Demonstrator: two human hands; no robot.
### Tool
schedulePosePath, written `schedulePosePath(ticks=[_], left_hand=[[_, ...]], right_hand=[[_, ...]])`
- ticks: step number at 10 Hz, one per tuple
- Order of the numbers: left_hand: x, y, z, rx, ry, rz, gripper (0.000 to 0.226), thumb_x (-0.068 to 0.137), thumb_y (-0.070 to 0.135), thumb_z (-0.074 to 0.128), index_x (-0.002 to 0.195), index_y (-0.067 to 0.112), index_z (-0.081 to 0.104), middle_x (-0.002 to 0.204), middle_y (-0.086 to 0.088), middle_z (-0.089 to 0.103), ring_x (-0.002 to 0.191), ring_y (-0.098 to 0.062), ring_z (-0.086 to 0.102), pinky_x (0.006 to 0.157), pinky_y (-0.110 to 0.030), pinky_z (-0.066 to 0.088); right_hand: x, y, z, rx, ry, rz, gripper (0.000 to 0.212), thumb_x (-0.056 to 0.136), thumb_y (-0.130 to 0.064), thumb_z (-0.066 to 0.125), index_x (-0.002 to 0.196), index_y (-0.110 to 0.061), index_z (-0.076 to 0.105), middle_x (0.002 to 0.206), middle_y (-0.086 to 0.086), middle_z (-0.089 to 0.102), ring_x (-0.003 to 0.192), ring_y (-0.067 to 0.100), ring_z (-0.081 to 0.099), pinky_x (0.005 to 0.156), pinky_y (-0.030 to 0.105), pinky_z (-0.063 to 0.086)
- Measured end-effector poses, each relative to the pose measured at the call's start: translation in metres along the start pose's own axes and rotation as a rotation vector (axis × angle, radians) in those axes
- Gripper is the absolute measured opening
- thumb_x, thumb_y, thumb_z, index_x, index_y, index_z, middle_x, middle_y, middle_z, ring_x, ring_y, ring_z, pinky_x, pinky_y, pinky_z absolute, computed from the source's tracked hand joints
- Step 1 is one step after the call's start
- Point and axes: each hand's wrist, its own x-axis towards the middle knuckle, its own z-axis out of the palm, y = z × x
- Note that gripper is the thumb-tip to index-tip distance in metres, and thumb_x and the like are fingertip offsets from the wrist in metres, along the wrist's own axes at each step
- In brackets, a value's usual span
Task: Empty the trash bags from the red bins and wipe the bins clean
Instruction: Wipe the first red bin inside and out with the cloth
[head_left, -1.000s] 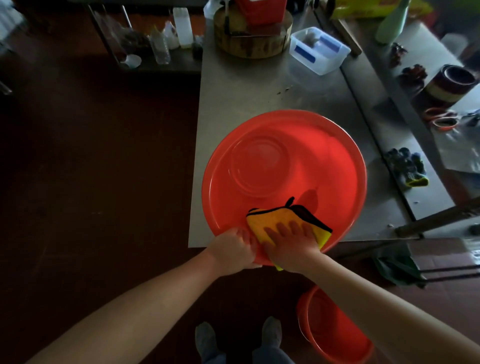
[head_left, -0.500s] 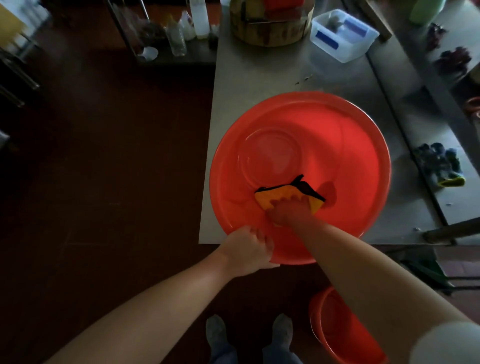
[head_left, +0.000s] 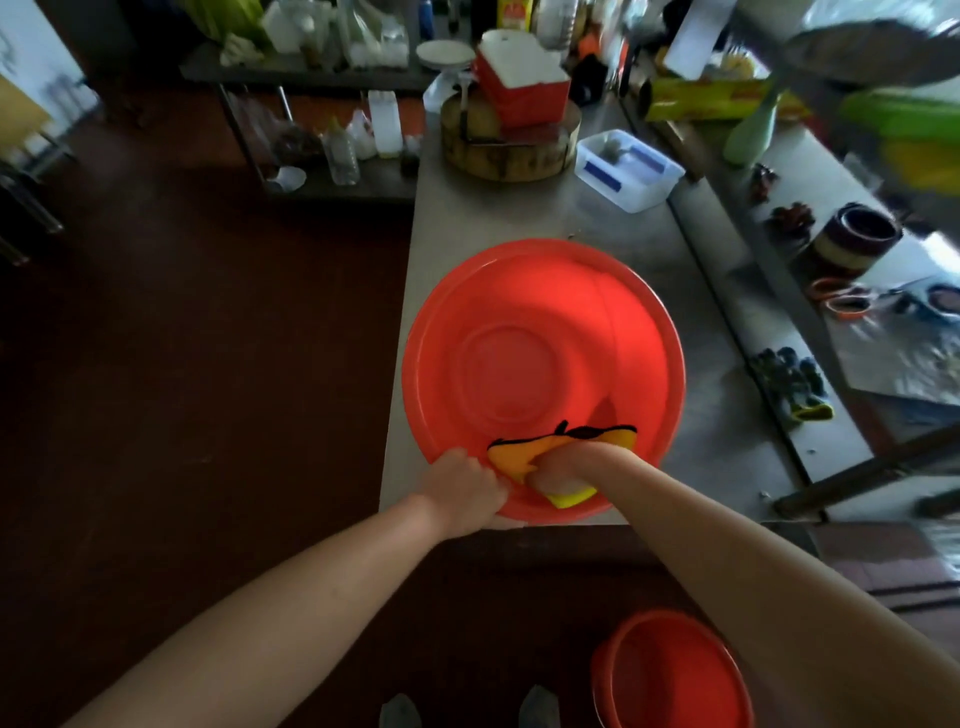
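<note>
Nearest me, at 6 o'clock, the toes of my shoes (head_left: 537, 707) stand on the dark floor (head_left: 182, 415). A second red bin (head_left: 670, 670) sits on that floor at 5 o'clock, partly hidden behind my right forearm.

My left hand (head_left: 465, 488) holds the red bin (head_left: 641, 338) on the steel tabletop (head_left: 467, 223), with my fingers curled over its near rim at about 7 o'clock. Just beside it, at 6 o'clock on the bin, my right hand (head_left: 563, 467) reaches down inside. Its fingers are bunched around the yellow cloth (head_left: 511, 457) with black edging and press it against the near inner wall. The bin stands upright at the tabletop's near edge, mouth up, its ringed bottom showing.

Out at 3 o'clock from the bin, well apart from it, lies a pair of dark work gloves (head_left: 789, 379). Beyond the bin at 1 o'clock is a clear plastic tub (head_left: 628, 169) with blue clips. At 12 o'clock a round wooden chopping block (head_left: 509, 156) carries a red box with a white lid (head_left: 519, 88). Off the tabletop at 11 o'clock, a low shelf (head_left: 363, 187) holds several bottles.
</note>
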Motion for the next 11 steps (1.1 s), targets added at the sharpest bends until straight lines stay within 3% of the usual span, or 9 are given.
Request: schedulePosePath(ticks=[1, 2, 3, 4, 5, 7, 8, 10, 11], left_hand=[[0.002, -0.014, -0.009, 0.059, -0.029, -0.018, 0.061, 0.096, 0.070, 0.035, 0.086, 0.018, 0.065, 0.079, -0.003, 0.069, 0.074, -0.027, 0.066, 0.071, -0.037, 0.038], [0.006, -0.025, -0.015, 0.103, -0.065, -0.008, 0.067, 0.090, 0.077, 0.034, 0.091, 0.018, 0.067, 0.083, -0.005, 0.071, 0.079, -0.027, 0.068, 0.080, -0.040, 0.043], [0.007, -0.040, -0.027, 0.141, -0.043, -0.004, 0.072, 0.086, 0.082, 0.032, 0.097, 0.019, 0.067, 0.092, -0.005, 0.073, 0.089, -0.028, 0.070, 0.093, -0.043, 0.043], [0.006, -0.049, -0.035, 0.132, 0.023, -0.004, 0.073, 0.085, 0.082, 0.031, 0.103, 0.020, 0.067, 0.099, -0.003, 0.074, 0.097, -0.027, 0.069, 0.100, -0.043, 0.042], [0.006, -0.061, -0.044, 0.068, 0.068, -0.008, 0.065, 0.088, 0.076, 0.037, 0.110, 0.022, 0.066, 0.103, 0.002, 0.073, 0.105, -0.020, 0.066, 0.100, -0.039, 0.041], [-0.002, -0.073, -0.043, -0.062, -0.021, -0.092, 0.065, 0.090, 0.074, 0.038, 0.121, 0.021, 0.060, 0.111, 0.003, 0.070, 0.111, -0.018, 0.062, 0.104, -0.036, 0.039], [-0.004, -0.075, -0.044, -0.059, -0.038, -0.119, 0.067, 0.091, 0.074, 0.036, 0.124, 0.021, 0.059, 0.112, 0.002, 0.068, 0.111, -0.019, 0.060, 0.105, -0.036, 0.037], [-0.002, -0.080, -0.048, -0.045, -0.075, -0.143, 0.069, 0.089, 0.076, 0.033, 0.123, 0.022, 0.058, 0.110, 0.003, 0.067, 0.112, -0.019, 0.059, 0.108, -0.038, 0.036], [0.001, -0.082, -0.054, -0.057, -0.121, -0.135, 0.070, 0.089, 0.076, 0.033, 0.124, 0.021, 0.057, 0.112, 0.002, 0.066, 0.114, -0.020, 0.058, 0.109, -0.039, 0.034]], right_hand=[[-0.039, 0.010, 0.006, -0.452, 0.362, -0.161, 0.061, 0.098, -0.057, 0.021, 0.111, -0.015, 0.062, 0.097, 0.018, 0.065, 0.076, 0.024, 0.053, 0.082, 0.041, 0.045], [-0.050, 0.006, 0.012, -0.526, 0.276, -0.115, 0.049, 0.092, -0.043, 0.029, 0.100, -0.012, 0.067, 0.073, 0.022, 0.059, 0.072, 0.032, 0.058, 0.086, 0.056, 0.046], [-0.068, -0.006, 0.023, -1.286, 0.066, -0.251, 0.054, 0.084, -0.058, 0.043, 0.108, -0.018, 0.070, 0.097, 0.024, 0.059, 0.106, 0.046, 0.057, 0.104, 0.059, 0.036], [-0.069, -0.014, 0.027, -2.710, 0.026, -0.412, 0.080, 0.075, -0.081, 0.043, 0.133, -0.027, 0.061, 0.136, 0.016, 0.055, 0.133, 0.041, 0.045, 0.110, 0.050, 0.027], [-0.074, -0.011, 0.031, -3.377, 0.337, -0.797, 0.109, 0.064, -0.091, 0.017, 0.147, -0.026, 0.047, 0.150, 0.004, 0.049, 0.145, 0.035, 0.034, 0.117, 0.066, 0.005], [-0.076, -0.001, 0.047, -3.488, 0.263, -0.950, 0.078, 0.088, -0.075, 0.034, 0.132, -0.017, 0.061, 0.138, 0.006, 0.058, 0.140, 0.036, 0.041, 0.114, 0.073, 0.002], [-0.078, 0.006, 0.053, -3.477, 0.277, -0.912, 0.083, 0.083, -0.081, 0.040, 0.136, -0.019, 0.058, 0.142, 0.006, 0.056, 0.140, 0.035, 0.041, 0.116, 0.070, 0.007], [-0.101, -0.001, 0.072, -3.599, 0.061, -0.393, 0.059, 0.084, -0.060, 0.066, 0.136, -0.034, 0.054, 0.128, -0.002, 0.057, 0.122, 0.025, 0.052, 0.094, 0.037, 0.040], [-0.105, -0.008, 0.072, -3.675, -0.029, -0.566, 0.043, 0.085, -0.034, 0.070, 0.127, -0.029, 0.060, 0.115, -0.002, 0.062, 0.104, 0.021, 0.057, 0.081, 0.033, 0.045]])
